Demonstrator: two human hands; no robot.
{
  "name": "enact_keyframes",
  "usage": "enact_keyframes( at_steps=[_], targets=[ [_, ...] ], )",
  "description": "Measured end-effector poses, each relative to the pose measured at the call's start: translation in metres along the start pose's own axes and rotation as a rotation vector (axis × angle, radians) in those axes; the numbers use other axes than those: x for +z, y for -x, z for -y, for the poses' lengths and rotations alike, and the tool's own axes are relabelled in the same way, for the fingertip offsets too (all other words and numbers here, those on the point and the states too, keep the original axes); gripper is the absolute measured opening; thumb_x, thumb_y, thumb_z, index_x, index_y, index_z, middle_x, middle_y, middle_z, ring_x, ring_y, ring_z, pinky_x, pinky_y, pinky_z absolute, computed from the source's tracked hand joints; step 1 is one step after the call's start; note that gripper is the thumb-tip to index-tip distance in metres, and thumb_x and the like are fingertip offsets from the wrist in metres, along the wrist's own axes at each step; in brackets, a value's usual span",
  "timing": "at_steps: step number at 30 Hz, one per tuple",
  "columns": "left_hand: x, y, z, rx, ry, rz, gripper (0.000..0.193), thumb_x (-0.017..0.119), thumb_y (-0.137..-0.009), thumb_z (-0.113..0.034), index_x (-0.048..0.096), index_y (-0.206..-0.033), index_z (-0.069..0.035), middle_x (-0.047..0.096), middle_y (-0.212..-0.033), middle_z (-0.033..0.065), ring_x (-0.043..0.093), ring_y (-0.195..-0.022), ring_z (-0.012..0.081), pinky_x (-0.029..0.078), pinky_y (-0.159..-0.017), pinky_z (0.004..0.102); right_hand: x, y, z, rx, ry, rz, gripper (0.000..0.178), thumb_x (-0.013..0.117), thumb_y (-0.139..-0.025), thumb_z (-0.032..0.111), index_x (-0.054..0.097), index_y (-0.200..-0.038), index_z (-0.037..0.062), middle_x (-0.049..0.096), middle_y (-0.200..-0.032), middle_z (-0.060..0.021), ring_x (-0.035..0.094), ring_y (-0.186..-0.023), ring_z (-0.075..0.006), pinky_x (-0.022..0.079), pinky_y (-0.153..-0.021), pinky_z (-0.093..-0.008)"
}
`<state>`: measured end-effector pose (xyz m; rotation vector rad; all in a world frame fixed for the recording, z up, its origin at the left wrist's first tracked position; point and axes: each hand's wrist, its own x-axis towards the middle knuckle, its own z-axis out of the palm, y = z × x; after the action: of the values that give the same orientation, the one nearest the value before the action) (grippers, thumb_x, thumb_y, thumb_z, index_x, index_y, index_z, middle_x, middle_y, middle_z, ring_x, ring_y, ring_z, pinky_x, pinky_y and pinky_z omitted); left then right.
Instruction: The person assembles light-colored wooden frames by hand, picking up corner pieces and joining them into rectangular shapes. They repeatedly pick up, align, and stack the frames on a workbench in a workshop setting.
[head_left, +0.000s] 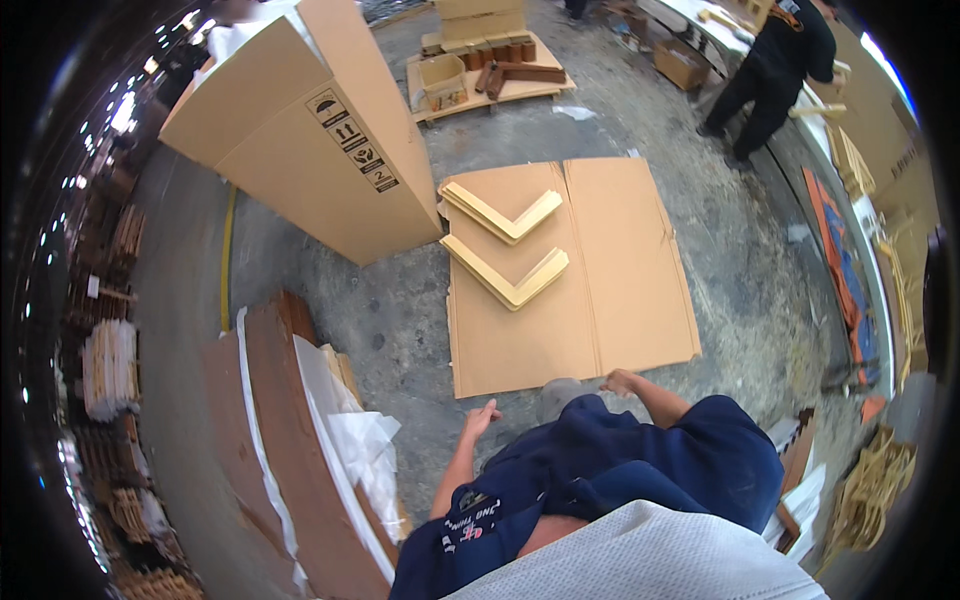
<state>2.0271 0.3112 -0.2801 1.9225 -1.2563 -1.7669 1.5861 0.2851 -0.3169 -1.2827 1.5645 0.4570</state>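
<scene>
My left hand (483,416) hangs in front of my body, fingers partly apart, holding nothing. My right hand (622,382) is beside the near edge of a flattened cardboard sheet (640,290); its fingers are curled in and nothing shows in them. On the sheet's left half lie two pale wooden L-shaped stacks, a farther one (512,228) and a nearer one (513,293). Both have their corners pointing toward me. Neither hand touches them.
A tall cardboard box (290,140) stands at the left. Long brown boards (265,400) with white wrapping (365,450) lie near left. Farther off, a pallet (545,85) bears brown wooden pieces. At the right, a person in dark clothes (775,80) stands beside a long bench.
</scene>
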Motion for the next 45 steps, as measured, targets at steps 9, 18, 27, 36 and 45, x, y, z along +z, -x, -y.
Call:
enact_keyframes(
  at_steps=[9, 18, 27, 36, 45],
  targets=[
    [-0.146, -0.126, 0.027, 0.012, -0.632, -0.227, 0.072, 0.038, -0.096, -0.060, 0.060, -0.127, 0.001, 0.058, -0.129, 0.0265, 0.054, -0.123, 0.0383, 0.040, -0.104, 0.0458, 0.116, 0.009, 0.027, -0.061, -0.282, -0.025, 0.044, 0.057, -0.087, 0.043, 0.071, -0.108, 0.0063, 0.068, -0.109, -0.0164, 0.062, -0.103, -0.0318, 0.047, -0.091, -0.0418],
    [-0.181, -0.307, -0.193, 0.123, -0.973, 0.496, 0.058, 0.066, -0.081, -0.054, 0.068, -0.119, -0.012, 0.065, -0.121, 0.0190, 0.060, -0.116, 0.0342, 0.046, -0.097, 0.0417, 0.058, -0.048, 0.179, 0.156, -1.471, -0.286, 0.056, 0.062, -0.092, 0.039, 0.054, -0.132, 0.0008, 0.065, -0.117, -0.0078, 0.061, -0.104, -0.0195, 0.051, -0.083, -0.0356],
    [-0.135, -0.627, -0.228, 0.173, -1.742, 0.979, 0.112, 0.077, -0.067, -0.059, 0.026, -0.152, -0.006, 0.022, -0.159, 0.0162, 0.025, -0.146, 0.0316, 0.025, -0.114, 0.0603, 0.037, -0.238, 0.340, 0.221, -1.962, -0.301, 0.071, 0.061, -0.092, 0.047, 0.041, -0.145, 0.0049, 0.052, -0.140, -0.0165, 0.044, -0.134, -0.0271, 0.037, -0.107, -0.0427],
    [-0.059, -0.829, -0.128, 0.247, -1.685, 1.150, 0.122, 0.077, -0.059, -0.069, 0.029, -0.151, -0.006, 0.021, -0.157, 0.0236, 0.026, -0.144, 0.0383, 0.028, -0.117, 0.0427, 0.007, -0.626, 0.422, -0.208, -2.847, -0.285, 0.107, 0.060, -0.084, 0.068, 0.010, -0.154, 0.0055, 0.016, -0.160, -0.0156, 0.017, -0.148, -0.0306, 0.025, -0.115, -0.0511],
    [-0.062, -0.819, -0.097, -0.059, -1.577, 1.244, 0.119, 0.070, -0.064, -0.073, 0.032, -0.148, 0.002, 0.035, -0.148, 0.0229, 0.035, -0.138, 0.0375, 0.035, -0.112, 0.0453, 0.006, -0.658, 0.443, -0.288, -2.972, -0.557, 0.121, 0.056, -0.064, 0.087, 0.020, -0.152, 0.0122, 0.025, -0.155, -0.0091, 0.029, -0.141, -0.0276, 0.037, -0.106, -0.0514]
  ],
)
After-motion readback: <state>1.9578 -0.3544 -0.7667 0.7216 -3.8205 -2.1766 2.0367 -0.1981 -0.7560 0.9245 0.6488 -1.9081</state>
